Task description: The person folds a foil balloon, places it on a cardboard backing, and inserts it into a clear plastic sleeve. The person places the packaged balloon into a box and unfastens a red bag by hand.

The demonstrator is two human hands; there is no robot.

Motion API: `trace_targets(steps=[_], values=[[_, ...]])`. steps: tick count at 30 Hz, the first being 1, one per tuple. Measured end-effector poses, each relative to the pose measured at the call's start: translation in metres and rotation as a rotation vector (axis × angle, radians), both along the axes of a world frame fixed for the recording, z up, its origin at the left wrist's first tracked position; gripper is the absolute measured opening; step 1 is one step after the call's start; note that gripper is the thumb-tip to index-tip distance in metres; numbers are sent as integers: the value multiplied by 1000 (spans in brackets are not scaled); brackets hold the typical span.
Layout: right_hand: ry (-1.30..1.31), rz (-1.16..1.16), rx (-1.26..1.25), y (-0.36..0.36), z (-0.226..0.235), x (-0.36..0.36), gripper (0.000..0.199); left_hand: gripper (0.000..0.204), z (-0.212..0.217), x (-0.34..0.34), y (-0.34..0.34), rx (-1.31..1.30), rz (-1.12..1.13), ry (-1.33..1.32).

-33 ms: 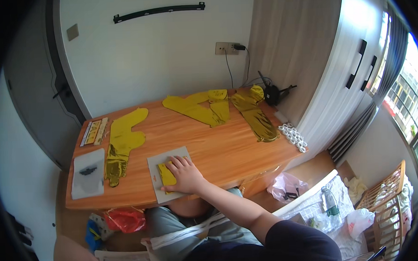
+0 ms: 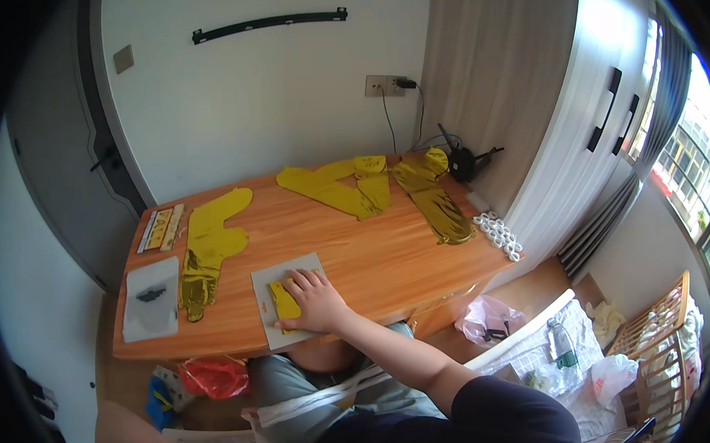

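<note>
My right hand (image 2: 317, 300) lies flat over a folded piece of yellow foil (image 2: 284, 302), fingers slightly apart and pointing away from me. Under the foil is a grey card (image 2: 266, 273) near the front edge of the wooden table (image 2: 356, 257). The palm hides the foil's right part. Of my left arm (image 2: 130, 433) only a part shows at the lower left; its hand is out of view. Flat gold foil balloons are spread on the table: one (image 2: 211, 236) to the left, another (image 2: 330, 189) at the back, a third (image 2: 433, 202) at the back right.
At the table's left lie a clear plastic bag (image 2: 149, 310) with a dark piece inside and a printed packet (image 2: 161, 228). White rings (image 2: 498, 235) sit at the right corner, near a black router (image 2: 465, 163). Below are a red bag (image 2: 215, 378) and a wooden crib (image 2: 661, 335).
</note>
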State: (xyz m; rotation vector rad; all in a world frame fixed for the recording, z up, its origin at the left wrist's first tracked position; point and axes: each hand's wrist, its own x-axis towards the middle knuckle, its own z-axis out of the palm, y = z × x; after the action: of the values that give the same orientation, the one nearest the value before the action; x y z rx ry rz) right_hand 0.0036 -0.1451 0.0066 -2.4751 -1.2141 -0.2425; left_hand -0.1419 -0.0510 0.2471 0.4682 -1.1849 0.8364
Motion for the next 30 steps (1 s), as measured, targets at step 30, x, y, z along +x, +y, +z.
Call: trace_targets(steps=[30], values=[[-281,31,247,20,-39,11,78,12,42,-45,-32,232,898,219]])
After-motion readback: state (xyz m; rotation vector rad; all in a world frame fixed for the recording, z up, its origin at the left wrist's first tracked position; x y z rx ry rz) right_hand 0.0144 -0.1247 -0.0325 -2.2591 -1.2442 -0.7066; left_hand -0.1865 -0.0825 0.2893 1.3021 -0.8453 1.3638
